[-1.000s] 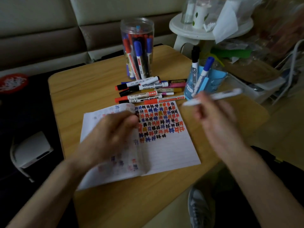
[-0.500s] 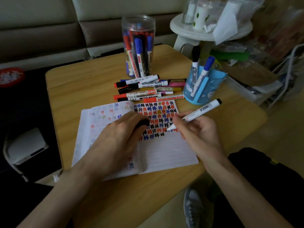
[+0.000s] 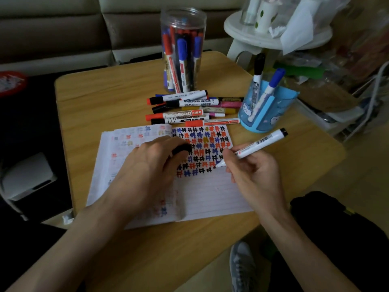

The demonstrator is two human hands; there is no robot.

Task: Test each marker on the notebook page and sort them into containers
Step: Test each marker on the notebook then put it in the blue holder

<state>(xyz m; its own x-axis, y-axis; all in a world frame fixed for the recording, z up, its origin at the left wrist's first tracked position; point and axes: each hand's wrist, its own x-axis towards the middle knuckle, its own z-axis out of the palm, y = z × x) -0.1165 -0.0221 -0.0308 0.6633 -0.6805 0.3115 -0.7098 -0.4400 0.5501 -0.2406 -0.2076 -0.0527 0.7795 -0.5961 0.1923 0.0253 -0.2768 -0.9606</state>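
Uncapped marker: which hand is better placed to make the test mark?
Right. The right hand grips the marker, tip at the notebook page; the left hand holds the cap.

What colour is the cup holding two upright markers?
The cup is light blue with small white cartoon figures; the head view shows it.

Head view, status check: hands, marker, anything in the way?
Right hand grips whiteboard marker, tip on notebook page. Left hand holds black cap, rests on the page. Loose markers lie beyond the page, not in the way.
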